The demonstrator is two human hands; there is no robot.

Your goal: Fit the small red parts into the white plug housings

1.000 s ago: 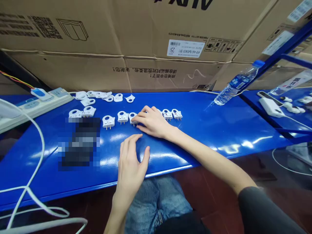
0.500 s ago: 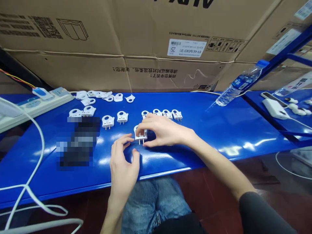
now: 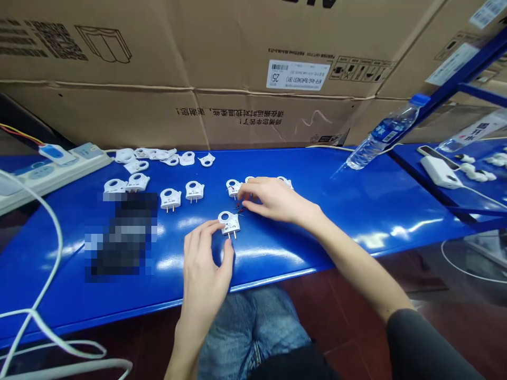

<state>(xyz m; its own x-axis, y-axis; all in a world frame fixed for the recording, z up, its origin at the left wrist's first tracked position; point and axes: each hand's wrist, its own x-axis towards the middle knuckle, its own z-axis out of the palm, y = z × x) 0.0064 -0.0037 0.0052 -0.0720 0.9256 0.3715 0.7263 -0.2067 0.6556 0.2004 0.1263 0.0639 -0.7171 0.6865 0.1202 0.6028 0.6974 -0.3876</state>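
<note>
A white two-pin plug lies on the blue table in front of me. My left hand rests beside it with curled, spread fingers, and its index fingertip touches the plug's left edge. My right hand is just behind, at a row of similar plugs. Its fingertips pinch a tiny red part. Two more plugs stand to the left in the same row.
Loose white plug shells lie at the back left. A power strip and white cables sit at the left, and a blurred dark patch lies nearby. A water bottle leans at the right. Cardboard boxes form the back wall.
My right hand lifted one plug out of the row, set it down nearer me, let go and moved back toward the row. My left hand slid up to the plug.
</note>
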